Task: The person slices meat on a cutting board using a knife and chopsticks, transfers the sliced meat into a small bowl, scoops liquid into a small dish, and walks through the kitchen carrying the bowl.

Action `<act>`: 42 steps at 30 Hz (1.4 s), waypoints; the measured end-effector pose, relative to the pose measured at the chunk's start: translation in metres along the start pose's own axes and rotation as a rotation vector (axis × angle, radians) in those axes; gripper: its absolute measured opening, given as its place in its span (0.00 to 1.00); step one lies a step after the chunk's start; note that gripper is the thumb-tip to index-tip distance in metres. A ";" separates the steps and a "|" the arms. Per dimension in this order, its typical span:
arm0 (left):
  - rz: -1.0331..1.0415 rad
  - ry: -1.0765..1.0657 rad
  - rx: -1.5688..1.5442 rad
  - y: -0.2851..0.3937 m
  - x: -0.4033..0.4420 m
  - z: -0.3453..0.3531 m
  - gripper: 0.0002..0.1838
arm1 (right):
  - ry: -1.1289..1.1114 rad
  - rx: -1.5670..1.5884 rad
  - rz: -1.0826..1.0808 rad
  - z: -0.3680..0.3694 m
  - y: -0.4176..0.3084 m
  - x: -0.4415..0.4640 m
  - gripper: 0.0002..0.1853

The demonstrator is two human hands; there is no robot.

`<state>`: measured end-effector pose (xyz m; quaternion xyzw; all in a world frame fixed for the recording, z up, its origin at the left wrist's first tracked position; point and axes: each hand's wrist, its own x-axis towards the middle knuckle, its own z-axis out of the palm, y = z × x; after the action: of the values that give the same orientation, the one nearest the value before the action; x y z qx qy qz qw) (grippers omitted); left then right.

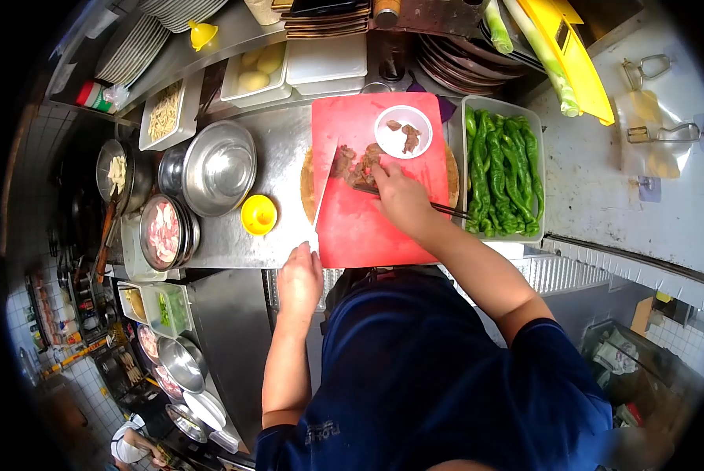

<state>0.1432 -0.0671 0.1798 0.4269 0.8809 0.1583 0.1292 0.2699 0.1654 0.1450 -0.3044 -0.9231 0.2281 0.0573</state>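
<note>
My left hand [299, 279] is closed around the white handle of a knife [326, 188]. Its blade points away from me along the left side of a red cutting board [352, 235]. Browned cooked meat pieces [361, 169] lie in a small pile right of the blade. At that pile, my right hand [403, 198] has its fingertips on the meat, with dark chopsticks [449, 211] running under the palm and sticking out to the right. Just beyond the pile, a white bowl [390, 147] on the board contains a few meat pieces.
Right of the board is a tray of green peppers [505, 169]. To the left stand a yellow cup [258, 214], steel bowls [220, 169] and a bowl of raw meat [164, 231]. Plates and containers line the back shelf. Another person [130, 443] is at lower left.
</note>
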 end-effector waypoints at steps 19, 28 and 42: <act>-0.366 -0.514 -0.817 -0.035 -0.019 0.023 0.05 | 0.045 0.052 -0.010 0.007 -0.021 0.030 0.30; -0.357 -0.379 -1.119 0.005 -0.023 -0.021 0.07 | 0.136 0.179 -0.010 -0.047 -0.021 0.022 0.32; -0.029 -0.088 -0.411 0.022 0.020 0.002 0.10 | 0.187 0.155 0.141 -0.076 0.058 0.036 0.30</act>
<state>0.1473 -0.0377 0.1845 0.3853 0.8297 0.3141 0.2541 0.2908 0.2575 0.1850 -0.3829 -0.8696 0.2730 0.1505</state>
